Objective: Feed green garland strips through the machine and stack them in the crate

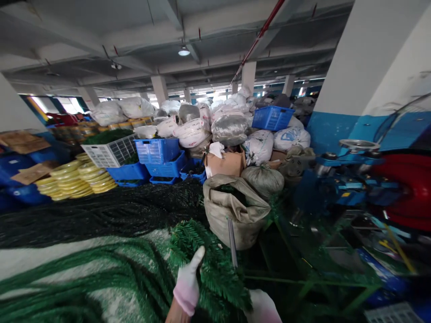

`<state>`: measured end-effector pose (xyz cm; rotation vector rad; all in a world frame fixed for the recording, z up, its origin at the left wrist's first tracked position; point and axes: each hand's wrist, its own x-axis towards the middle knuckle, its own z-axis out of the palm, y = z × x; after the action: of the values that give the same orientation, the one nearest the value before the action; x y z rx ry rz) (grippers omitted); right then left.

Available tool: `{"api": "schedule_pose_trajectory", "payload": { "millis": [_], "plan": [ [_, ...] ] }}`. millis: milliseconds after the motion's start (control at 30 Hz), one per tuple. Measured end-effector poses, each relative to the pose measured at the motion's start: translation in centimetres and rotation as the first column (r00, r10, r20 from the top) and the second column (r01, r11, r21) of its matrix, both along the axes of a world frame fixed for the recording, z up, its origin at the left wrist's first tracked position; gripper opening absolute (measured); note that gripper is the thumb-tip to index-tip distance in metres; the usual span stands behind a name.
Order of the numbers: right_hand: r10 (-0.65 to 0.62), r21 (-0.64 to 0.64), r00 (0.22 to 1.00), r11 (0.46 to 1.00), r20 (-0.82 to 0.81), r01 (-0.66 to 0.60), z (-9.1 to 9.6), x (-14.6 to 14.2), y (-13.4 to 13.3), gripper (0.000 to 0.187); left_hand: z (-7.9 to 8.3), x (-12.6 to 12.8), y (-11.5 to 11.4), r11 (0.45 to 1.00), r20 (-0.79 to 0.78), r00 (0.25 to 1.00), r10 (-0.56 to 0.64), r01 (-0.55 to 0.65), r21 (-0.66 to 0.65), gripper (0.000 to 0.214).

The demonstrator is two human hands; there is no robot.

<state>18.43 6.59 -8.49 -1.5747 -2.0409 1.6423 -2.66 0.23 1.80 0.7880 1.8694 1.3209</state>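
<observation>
Near the bottom edge, a white-gloved left hand, thumb raised, just beside an artificial pine garland; state of the grip impossible to tell. Right hand gloved too, mostly cut off by the frame, grip likewise unclear. Garland bunched near centre, more strands trailing left. Just beyond, a metal rod and a woven sack; blue crates farther off.

A white-gloved left hand is pressing against a bushy green artificial pine branch, thumb raised, while a white-gloved right hand is hovering just beside it.
</observation>
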Motion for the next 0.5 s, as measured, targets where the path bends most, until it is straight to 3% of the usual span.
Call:
{"api": "schedule_pose_trajectory", "payload": {
  "millis": [100,267,333,400,500],
  "plan": [
    [-0.035,0.000,0.999,0.999,-0.005,0.035,0.3,1.0,-1.4,0.025,0.3,-0.3,-0.1,0.994,-0.009,1.000,0.025,-0.026,-0.108,0.043],
    [-0.212,0.022,0.949,0.975,-0.236,0.223,3.6,4.3,-2.4,0.060,0.0,-1.4,-0.5,0.986,-0.037,0.993,0.115,-0.118,-0.120,0.049],
    [-0.260,-0.017,0.915,0.963,-0.308,0.268,5.1,5.0,-2.0,0.056,0.3,-1.6,-0.6,0.987,0.028,0.990,0.139,-0.136,-0.091,0.038],
    [-0.241,-0.058,0.923,0.970,-0.299,0.234,5.9,4.9,-1.4,0.054,0.8,-1.4,-0.6,0.988,0.132,0.981,0.139,-0.129,-0.080,0.032],
    [-0.220,-0.033,0.953,0.975,-0.207,0.218,5.4,3.6,-1.2,0.053,1.1,-1.1,-0.6,0.996,0.159,0.984,0.085,-0.079,-0.044,0.037]
  ]
}}
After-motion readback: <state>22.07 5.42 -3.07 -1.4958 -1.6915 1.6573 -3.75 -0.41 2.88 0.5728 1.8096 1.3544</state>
